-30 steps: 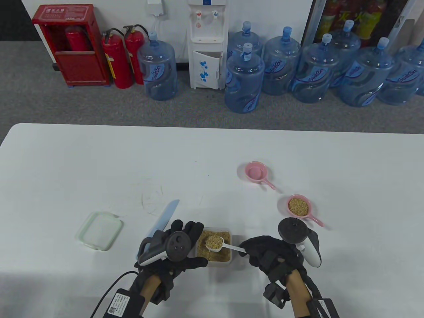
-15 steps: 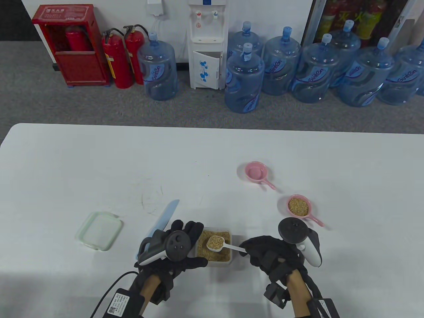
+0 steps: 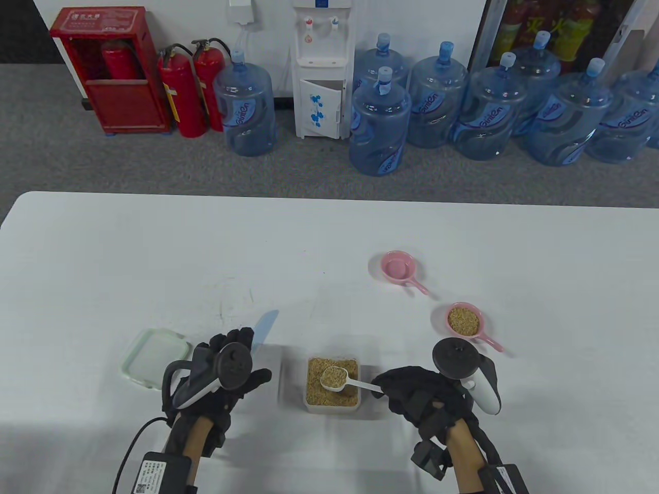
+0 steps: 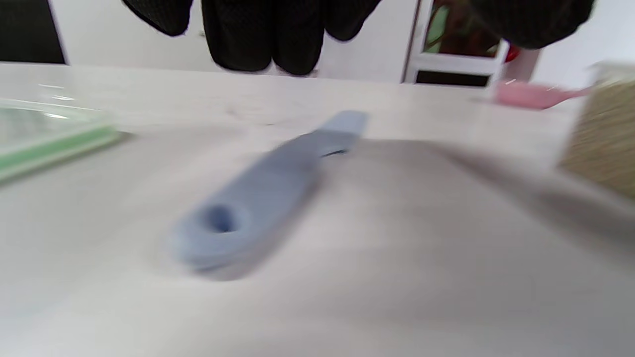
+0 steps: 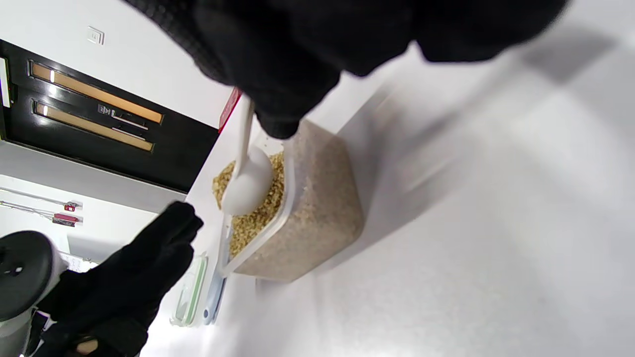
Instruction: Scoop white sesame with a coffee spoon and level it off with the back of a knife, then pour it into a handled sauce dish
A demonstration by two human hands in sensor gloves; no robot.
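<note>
White plastic coffee spoon [image 3: 337,378], bowl heaped with sesame, held over the open sesame box [image 3: 332,389] at 6 o'clock on the counter [image 3: 154,242]; right hand [image 3: 417,393] pinches the far end of its thin handle, fingers curled round it. Left hand [image 3: 226,373] at 7 o'clock, fingers loosely extended over the pale blue knife [image 4: 263,186], holding nothing; contact cannot be told, the left wrist view being blurred. The knife lies flat, tip toward 12, its handle end with a hanging hole toward the person. Judged light, stiff and smooth plastic: best taken round the thick handle just above the hole, back edge turned down for levelling. The spoon is light, but its load is loose grain that any tilt or jolt would spill; keep the bowl over the box while scraping. Green-rimmed lid [image 3: 153,357] lies close at 9 o'clock of the left hand, the box wall near at 3, so the lift has a narrow lane. Filled pink sauce dish [image 3: 463,320] at 1 o'clock of the right hand; empty pink sauce dish [image 3: 396,266] beyond, with open counter around both.
</note>
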